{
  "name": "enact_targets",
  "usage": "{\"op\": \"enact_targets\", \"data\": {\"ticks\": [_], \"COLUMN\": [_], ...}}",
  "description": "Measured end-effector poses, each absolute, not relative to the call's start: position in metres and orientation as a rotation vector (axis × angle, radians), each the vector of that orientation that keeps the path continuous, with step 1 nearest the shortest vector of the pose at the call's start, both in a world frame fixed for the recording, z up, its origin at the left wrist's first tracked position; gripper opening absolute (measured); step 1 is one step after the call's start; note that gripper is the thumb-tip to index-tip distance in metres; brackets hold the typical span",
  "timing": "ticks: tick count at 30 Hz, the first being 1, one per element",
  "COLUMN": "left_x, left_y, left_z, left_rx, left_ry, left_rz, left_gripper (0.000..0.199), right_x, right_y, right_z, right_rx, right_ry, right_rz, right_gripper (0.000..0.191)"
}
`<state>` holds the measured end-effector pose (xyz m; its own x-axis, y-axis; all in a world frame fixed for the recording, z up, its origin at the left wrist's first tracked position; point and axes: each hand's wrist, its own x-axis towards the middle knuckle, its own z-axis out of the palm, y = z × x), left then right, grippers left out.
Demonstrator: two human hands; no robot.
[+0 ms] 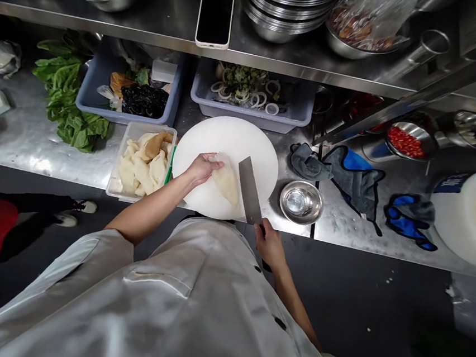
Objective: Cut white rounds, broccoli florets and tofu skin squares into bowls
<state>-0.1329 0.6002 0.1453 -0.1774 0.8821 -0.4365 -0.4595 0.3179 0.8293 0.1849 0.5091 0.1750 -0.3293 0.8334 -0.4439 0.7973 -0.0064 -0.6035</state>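
On the round white cutting board lies a pale, limp, yellowish-white piece of food, whose exact kind I cannot make out. My left hand pinches its upper end between thumb and fingers. A cleaver is in my right hand, which is wrapped round the dark handle. The blade points away from me over the board's right side, a little apart from the food. Left of the board, a clear plastic container holds several similar pale pieces.
A small steel bowl stands right of the board, near grey-blue cloths. Behind are two blue-grey bins of food and leafy greens. A shelf overhangs them, bearing a phone and stacked steel bowls. Another person's legs show at left.
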Motion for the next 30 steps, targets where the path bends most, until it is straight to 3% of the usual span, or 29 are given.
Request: {"op": "enact_targets", "data": {"ticks": [4, 9, 15, 19, 27, 30], "left_x": [-0.136, -0.155, -0.163, -0.16, -0.14, -0.134], "left_y": [0.608, 0.611, 0.606, 0.599, 0.563, 0.557], "left_z": [0.111, 0.096, 0.095, 0.095, 0.091, 0.089], "left_rx": [0.837, 1.645, 1.885, 2.016, 2.2, 2.116], "left_ry": [1.632, 1.786, 2.022, 2.164, 1.893, 1.888], "left_rz": [1.091, 0.756, 0.452, 0.423, 0.482, 0.564], "left_gripper": [0.013, 0.027, 0.031, 0.026, 0.036, 0.029], "right_x": [0.177, 0.165, 0.143, 0.125, 0.108, 0.104], "right_y": [0.511, 0.513, 0.517, 0.518, 0.524, 0.526], "right_z": [0.177, 0.188, 0.205, 0.209, 0.21, 0.207], "right_rx": [-1.837, -1.894, -1.961, -1.981, -1.965, -1.991], "right_ry": [-2.298, -2.46, -2.583, -2.649, -2.767, -2.755], "right_rz": [1.183, 1.08, 1.053, 1.089, 0.939, 0.937], "right_gripper": [0.027, 0.026, 0.023, 0.022, 0.019, 0.02]}}
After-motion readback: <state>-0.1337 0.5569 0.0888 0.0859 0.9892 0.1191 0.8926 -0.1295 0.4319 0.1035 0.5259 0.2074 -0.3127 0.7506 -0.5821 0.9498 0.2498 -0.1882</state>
